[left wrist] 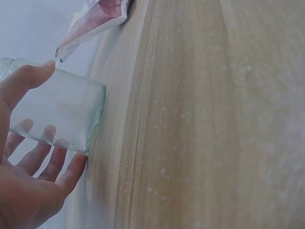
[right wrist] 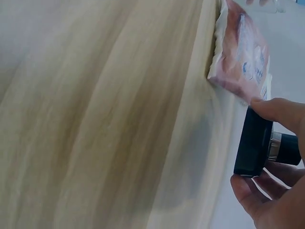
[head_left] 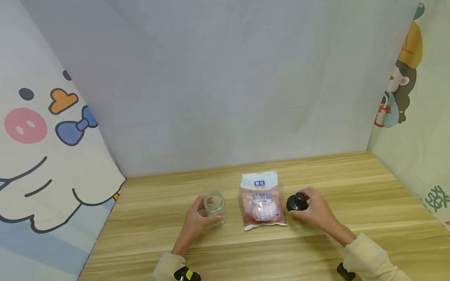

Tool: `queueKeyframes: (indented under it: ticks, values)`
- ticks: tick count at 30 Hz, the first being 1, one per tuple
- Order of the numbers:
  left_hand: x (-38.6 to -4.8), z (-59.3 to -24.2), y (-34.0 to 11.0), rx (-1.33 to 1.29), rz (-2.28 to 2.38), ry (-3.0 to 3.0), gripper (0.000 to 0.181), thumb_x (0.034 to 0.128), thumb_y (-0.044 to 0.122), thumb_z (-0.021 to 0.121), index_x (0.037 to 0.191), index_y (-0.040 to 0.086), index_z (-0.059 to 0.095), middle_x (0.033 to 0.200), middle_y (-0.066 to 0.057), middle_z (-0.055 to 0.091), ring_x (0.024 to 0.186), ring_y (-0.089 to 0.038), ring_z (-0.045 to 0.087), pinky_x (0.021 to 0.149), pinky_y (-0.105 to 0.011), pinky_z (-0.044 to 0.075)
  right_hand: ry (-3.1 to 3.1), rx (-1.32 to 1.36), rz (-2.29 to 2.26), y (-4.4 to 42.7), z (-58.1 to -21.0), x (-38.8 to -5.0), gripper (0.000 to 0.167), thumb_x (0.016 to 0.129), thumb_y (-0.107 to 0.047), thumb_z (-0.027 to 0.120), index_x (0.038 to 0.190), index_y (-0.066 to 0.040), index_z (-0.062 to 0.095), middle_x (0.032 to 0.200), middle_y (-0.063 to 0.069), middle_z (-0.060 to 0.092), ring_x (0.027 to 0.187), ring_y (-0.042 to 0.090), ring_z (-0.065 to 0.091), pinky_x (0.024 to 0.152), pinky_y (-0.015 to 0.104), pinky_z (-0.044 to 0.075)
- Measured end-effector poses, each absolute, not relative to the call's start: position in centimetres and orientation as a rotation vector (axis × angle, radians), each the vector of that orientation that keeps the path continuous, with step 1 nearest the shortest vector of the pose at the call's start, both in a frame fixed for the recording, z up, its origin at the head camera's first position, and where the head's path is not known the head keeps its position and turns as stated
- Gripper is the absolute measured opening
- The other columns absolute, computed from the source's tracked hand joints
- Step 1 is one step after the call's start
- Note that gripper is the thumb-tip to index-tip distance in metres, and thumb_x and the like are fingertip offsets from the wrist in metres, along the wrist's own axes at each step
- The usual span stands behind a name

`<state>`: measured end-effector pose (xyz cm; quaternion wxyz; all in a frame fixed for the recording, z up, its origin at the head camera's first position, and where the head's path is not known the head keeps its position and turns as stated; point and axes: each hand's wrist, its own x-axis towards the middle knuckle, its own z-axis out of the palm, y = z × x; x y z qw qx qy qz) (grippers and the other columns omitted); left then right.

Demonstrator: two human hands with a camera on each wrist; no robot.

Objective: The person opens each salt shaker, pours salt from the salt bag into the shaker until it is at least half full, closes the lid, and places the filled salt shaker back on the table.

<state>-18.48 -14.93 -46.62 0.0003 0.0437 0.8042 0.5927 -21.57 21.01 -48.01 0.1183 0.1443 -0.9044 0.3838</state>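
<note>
An uncapped clear glass jar (head_left: 218, 214) stands upright on the table, left of centre. My left hand (head_left: 197, 219) grips it from the left, the thumb (left wrist: 33, 76) on one side and the fingers round the other. On the right, my right hand (head_left: 319, 212) pinches a black round lid (head_left: 294, 203) with a knob on top by its edge. In the right wrist view the lid (right wrist: 252, 143) hangs a little off the table, flat side down, above its shadow. Between the hands lies a pink and white bag of salt (head_left: 261, 203), touched by neither.
The wood-grain table (head_left: 158, 203) meets a grey cloth backdrop (head_left: 225, 86) behind the objects. Cartoon-printed cloths hang at the left (head_left: 42, 164) and the right (head_left: 422, 148). White specks dot the tabletop in the left wrist view.
</note>
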Motion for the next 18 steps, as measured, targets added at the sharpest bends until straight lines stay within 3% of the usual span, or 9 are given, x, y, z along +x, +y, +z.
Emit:
queueKeyframes:
  ticks: [4,10,18]
  values:
    - [-18.6,-46.7,-14.9,0.132,1.856,2.530,0.062,0.0698,0.007,0.082,0.124,-0.001,0.052,0.119,-0.019,0.059,0.105,-0.031,0.055,0.082,-0.034,0.054,-2.679,0.383,1.111,21.9,-48.4,-21.8,0.057,0.062,-0.019,0.088,0.104,0.007,0.060,0.099,0.017,0.058,0.085,0.029,0.055,0.069,0.039,0.050]
    - [-18.5,-46.8,-14.8,0.145,1.855,2.527,0.063,0.0704,0.007,0.082,0.125,-0.001,0.051,0.122,-0.021,0.057,0.109,-0.034,0.053,0.085,-0.038,0.053,-2.731,0.350,1.094,23.0,-49.4,-21.8,0.060,0.060,-0.019,0.089,0.104,0.009,0.059,0.097,0.017,0.058,0.084,0.028,0.053,0.068,0.037,0.047]
    - [-18.6,-46.8,-15.0,0.147,1.845,2.521,0.063,0.0721,0.008,0.081,0.126,0.001,0.050,0.121,-0.019,0.058,0.106,-0.030,0.053,0.079,-0.029,0.053,-2.738,0.377,1.090,23.4,-49.8,-21.8,0.060,0.058,-0.015,0.090,0.103,0.010,0.059,0.099,0.020,0.057,0.087,0.032,0.055,0.072,0.044,0.051]
